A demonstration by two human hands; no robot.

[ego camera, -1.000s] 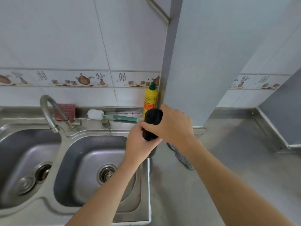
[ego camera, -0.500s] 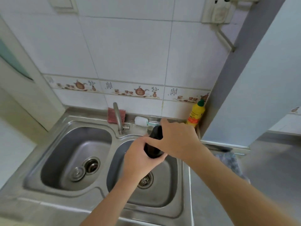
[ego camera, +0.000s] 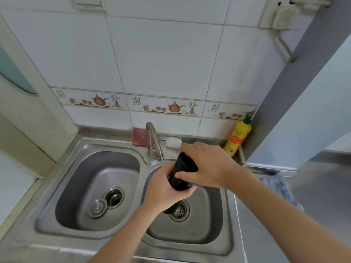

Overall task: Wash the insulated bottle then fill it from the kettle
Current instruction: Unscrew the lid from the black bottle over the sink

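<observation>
Black bottle (ego camera: pixel 180 172) held tilted over the right basin (ego camera: pixel 212 221), just below the tap (ego camera: pixel 153 141). Left hand (ego camera: pixel 165 188) wrapped around its lower body, right hand (ego camera: pixel 207 166) clasped over its upper part. Drain (ego camera: pixel 179 210) partly hidden behind the bottle's base. Loose plug (ego camera: pixel 97 205) lying in the left basin (ego camera: pixel 79 186). Yellow soap bottle (ego camera: pixel 237 138) upright in the corner, grey cloth (ego camera: pixel 279 188) on the counter at right

Head view, angled down, close over sink (ego camera: pixel 89 168), edges seemingly warped
</observation>
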